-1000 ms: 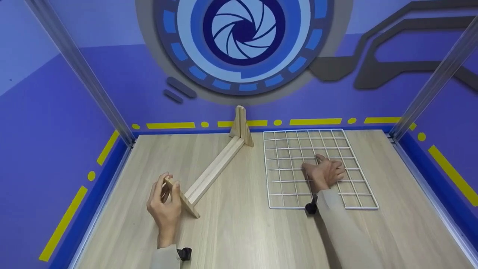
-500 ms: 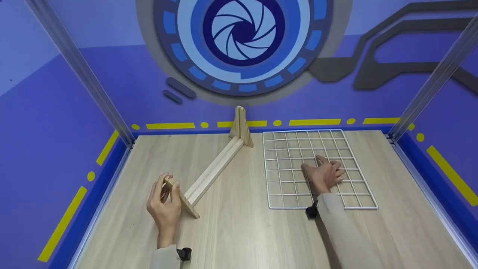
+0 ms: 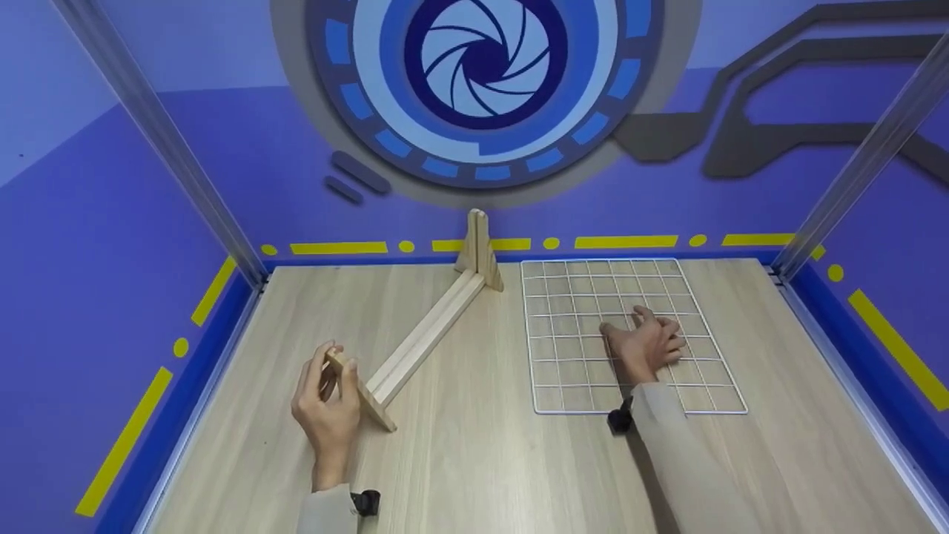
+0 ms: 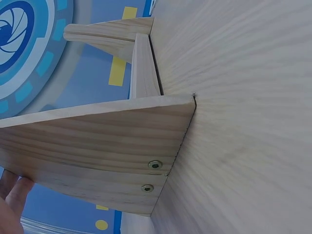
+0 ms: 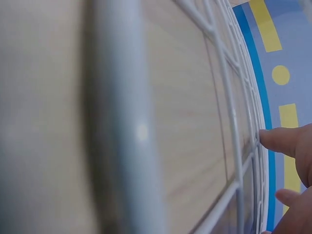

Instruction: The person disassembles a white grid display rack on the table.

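Observation:
A wooden stand (image 3: 428,340) lies diagonally across the left half of the table, a flat bar joining two upright end pieces. My left hand (image 3: 325,409) holds the near end piece at its top, thumb on one side and fingers on the other. The left wrist view shows that end panel (image 4: 92,141) close up, with two metal screws. On the right, a white wire grid (image 3: 528,337) is flat or nearly flat to the table. My right hand (image 3: 643,347) is over its middle, fingers spread. A fingertip touches the wires in the right wrist view, where a near bar (image 5: 129,117) is blurred.
The light wood tabletop (image 3: 474,467) is bounded by a blue-purple back wall (image 3: 222,178) and side walls with yellow markings. Metal corner posts (image 3: 178,163) rise at the back left and back right. The stand's far end is close to the back wall.
The wire grid's right edge has shifted very slightly left and down in the head view. Both hands and the wooden stand have stayed almost where they were.

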### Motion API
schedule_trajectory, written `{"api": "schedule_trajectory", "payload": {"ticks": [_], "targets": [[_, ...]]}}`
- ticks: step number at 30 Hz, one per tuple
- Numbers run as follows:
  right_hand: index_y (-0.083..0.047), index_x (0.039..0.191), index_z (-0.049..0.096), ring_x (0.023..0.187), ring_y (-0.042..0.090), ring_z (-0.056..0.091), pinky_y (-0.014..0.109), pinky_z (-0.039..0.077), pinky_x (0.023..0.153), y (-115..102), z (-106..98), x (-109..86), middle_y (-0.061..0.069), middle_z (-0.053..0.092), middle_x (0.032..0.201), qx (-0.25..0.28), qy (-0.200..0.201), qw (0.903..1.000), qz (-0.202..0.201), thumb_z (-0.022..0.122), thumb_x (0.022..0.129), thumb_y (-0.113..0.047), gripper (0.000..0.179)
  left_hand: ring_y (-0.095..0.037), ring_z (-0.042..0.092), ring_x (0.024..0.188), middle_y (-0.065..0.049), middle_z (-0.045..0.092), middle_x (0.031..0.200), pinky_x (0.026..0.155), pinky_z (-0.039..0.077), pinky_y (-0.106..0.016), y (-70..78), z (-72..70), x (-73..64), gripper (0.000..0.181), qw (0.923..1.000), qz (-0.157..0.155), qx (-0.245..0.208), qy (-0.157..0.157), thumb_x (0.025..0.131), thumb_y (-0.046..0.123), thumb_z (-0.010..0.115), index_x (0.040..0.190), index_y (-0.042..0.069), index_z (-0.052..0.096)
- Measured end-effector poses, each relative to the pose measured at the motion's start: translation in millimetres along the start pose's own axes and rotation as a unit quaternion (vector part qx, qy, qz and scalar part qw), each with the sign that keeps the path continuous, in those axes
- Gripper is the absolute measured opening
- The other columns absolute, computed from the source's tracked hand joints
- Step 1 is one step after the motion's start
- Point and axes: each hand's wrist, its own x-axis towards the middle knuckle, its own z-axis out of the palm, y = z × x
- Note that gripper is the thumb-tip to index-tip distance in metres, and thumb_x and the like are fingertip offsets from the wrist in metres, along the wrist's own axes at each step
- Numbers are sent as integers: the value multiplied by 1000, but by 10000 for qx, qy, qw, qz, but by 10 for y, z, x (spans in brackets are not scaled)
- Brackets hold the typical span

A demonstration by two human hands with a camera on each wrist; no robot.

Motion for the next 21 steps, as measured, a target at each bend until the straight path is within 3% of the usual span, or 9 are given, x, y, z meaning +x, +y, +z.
{"api": "schedule_trajectory", "payload": {"ticks": [12,21], "targets": [[-10,145,63,139,50,35,68,25,113,-101,-109,-88,29,45,148,536,32,9984,-171,83,89,-30,63,-2,70,111,-19,76,116,96,59,-15,-81,-17,-10,50,9997,-34,15,-224,86,-14,80,133,-4,69],[-4,141,65,130,48,48,66,31,112,-144,-164,-169,26,52,140,1009,-93,9925,-690,81,93,-27,56,-9,73,109,-19,77,120,96,59,-15,-43,-76,32,52,9987,166,-100,-474,87,-13,79,137,-2,68]]}}
